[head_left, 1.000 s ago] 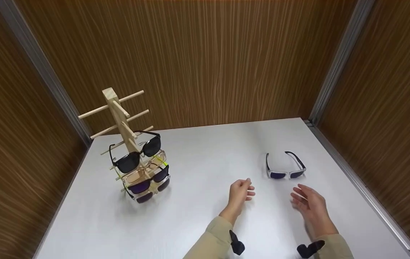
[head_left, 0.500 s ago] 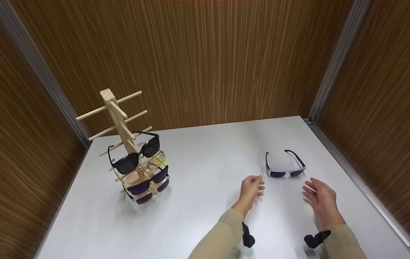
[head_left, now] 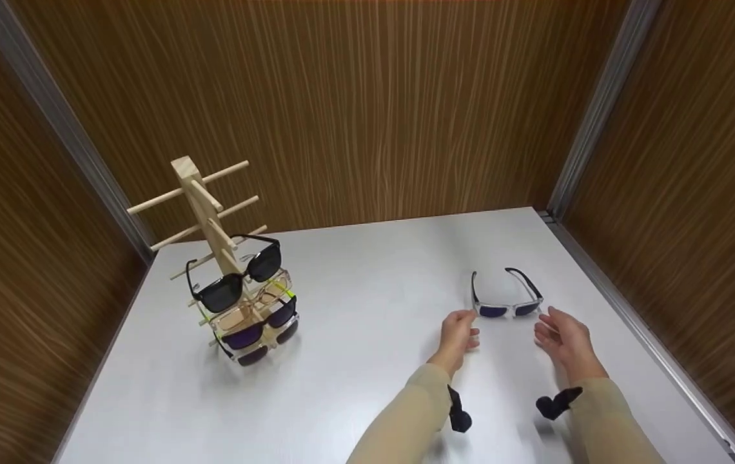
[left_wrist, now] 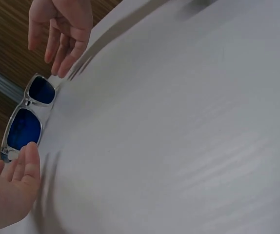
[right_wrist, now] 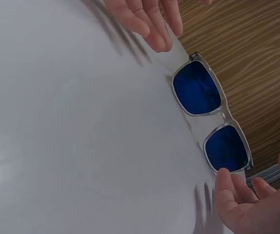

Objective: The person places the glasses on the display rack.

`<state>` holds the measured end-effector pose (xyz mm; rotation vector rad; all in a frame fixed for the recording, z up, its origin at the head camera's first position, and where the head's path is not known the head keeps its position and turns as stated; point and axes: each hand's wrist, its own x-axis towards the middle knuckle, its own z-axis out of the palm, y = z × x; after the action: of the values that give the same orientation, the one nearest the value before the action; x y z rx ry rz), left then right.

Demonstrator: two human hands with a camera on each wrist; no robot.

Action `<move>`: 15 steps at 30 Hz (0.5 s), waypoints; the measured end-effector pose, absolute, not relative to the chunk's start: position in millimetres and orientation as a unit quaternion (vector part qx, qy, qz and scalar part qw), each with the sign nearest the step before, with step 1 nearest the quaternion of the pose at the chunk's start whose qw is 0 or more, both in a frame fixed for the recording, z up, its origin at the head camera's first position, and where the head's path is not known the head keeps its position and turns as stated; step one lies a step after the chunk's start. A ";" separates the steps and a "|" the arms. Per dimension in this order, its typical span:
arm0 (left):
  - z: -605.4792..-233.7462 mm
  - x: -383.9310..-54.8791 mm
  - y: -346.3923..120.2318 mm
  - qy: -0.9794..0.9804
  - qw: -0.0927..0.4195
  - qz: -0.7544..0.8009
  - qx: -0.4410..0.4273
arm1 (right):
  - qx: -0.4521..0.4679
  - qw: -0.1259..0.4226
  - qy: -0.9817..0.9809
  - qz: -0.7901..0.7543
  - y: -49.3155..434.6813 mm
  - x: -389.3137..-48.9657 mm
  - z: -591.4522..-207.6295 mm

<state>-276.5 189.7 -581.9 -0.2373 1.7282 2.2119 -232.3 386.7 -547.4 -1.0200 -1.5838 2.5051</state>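
A pair of sunglasses [head_left: 492, 312] with a clear frame, dark temples and blue lenses lies on the white table, temples spread toward the back. My left hand [head_left: 456, 336] is at its left front corner, fingers loosely bent; in the left wrist view, fingertips overlap the edge of a blue lens [left_wrist: 24, 129]. At the opposite corner is my right hand [head_left: 567, 343], with relaxed, slightly spread fingers. The right wrist view has its fingertips right at the lower rim of the sunglasses [right_wrist: 226, 148]. Neither hand grips the frame.
On the left stands a wooden display rack [head_left: 203, 206] with bare upper pegs. Several glasses hang lower on it, topped by black sunglasses [head_left: 222, 293]. Wood-grain panels [head_left: 354, 109] enclose the white table [head_left: 367, 277] at back and sides.
Both hands have moved forward to the sunglasses, the left one also rightward. The right hand first shifted right, then back inward. The sunglasses stay in place on the table; the view shifts slightly.
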 end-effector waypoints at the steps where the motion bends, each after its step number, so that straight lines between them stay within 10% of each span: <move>1: -581.7 -278.2 189.7 0.604 0.165 0.775 -0.084 | -0.327 0.005 -0.512 0.794 387.9 -234.6 -546.7; 15: -586.3 -289.9 185.4 0.556 0.221 0.797 -0.086 | -0.335 -0.030 -0.509 0.792 394.9 -264.0 -539.7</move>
<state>-289.9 185.4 -586.3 -0.2388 1.5358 2.2020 -264.0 394.9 -539.7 -1.0736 -1.6309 2.5379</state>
